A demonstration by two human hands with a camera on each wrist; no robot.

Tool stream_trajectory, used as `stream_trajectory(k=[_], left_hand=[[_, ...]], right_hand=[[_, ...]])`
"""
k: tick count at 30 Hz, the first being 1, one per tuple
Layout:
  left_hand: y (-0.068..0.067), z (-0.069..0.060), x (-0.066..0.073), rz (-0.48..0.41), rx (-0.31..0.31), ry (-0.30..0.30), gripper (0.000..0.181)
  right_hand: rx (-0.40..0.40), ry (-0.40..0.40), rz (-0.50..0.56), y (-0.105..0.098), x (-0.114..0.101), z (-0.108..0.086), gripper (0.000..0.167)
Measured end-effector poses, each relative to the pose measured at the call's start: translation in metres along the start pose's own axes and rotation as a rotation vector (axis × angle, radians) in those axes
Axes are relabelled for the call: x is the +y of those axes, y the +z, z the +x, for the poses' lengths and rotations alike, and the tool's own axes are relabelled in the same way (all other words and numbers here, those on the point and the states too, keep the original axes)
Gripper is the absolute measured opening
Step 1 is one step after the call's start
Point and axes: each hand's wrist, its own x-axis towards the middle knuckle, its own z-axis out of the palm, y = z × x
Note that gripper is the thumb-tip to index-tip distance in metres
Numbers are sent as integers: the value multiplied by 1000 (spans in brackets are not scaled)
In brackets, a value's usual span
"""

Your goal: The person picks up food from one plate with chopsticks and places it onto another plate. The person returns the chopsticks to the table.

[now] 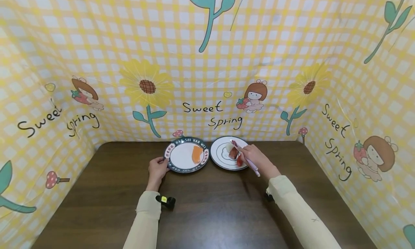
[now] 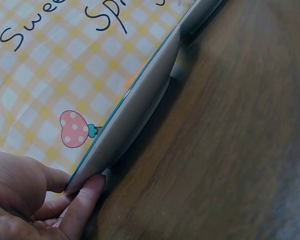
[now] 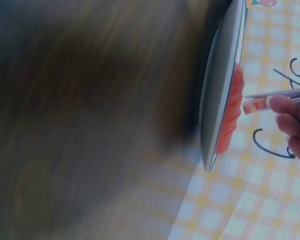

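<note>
Two plates sit side by side along the far edge of the brown desk [image 1: 207, 202], around its middle, well in from both far corners, their rims just beside each other. The dark-rimmed plate [image 1: 181, 157], nearer the far left corner, carries an orange piece [image 1: 196, 154] lying toward its right side, with the rest of its white middle bare. The left hand [image 1: 157, 168] pinches that plate at its left rim, thumb and finger close together.

The white plate [image 1: 217, 156], on the side of the far right corner, has dark rings drawn on it and bears a red piece [image 1: 239, 161] by its right side and a brownish-red piece [image 1: 233, 153] near the middle. From the right wrist, a ridged red side shows above the rim. The right hand [image 1: 257, 157] holds pinkish-purple chopsticks [image 1: 254, 167] slantwise over this plate, tips close together; I can't tell whether they grip any food. That hand and the chopsticks cover part of the plate's right side.

Behind the desk's far edge and along both sides hangs a yellow-checked cloth [image 1: 197, 83] printed with sunflowers and "Sweet Spring". A black device [image 1: 166, 201] sits on the left wrist.
</note>
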Motion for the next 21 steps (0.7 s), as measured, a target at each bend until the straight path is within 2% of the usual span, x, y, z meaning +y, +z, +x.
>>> stream_trajectory(k=[4,10,17,21], left_hand=[[0,0,-1,1,3,3,46],[1,0,-2,2,7,-3,45],[0,2,-2,-18,3,11,44],[-1,1,-2,-14,4,7,43]], right_hand=[[-3,13,47,0,-6,6,25],[-27,-9,170,1,-16,18,13],[105,-52,112,5,-30,27,25],[128,-54,111,7,-41,31,27]])
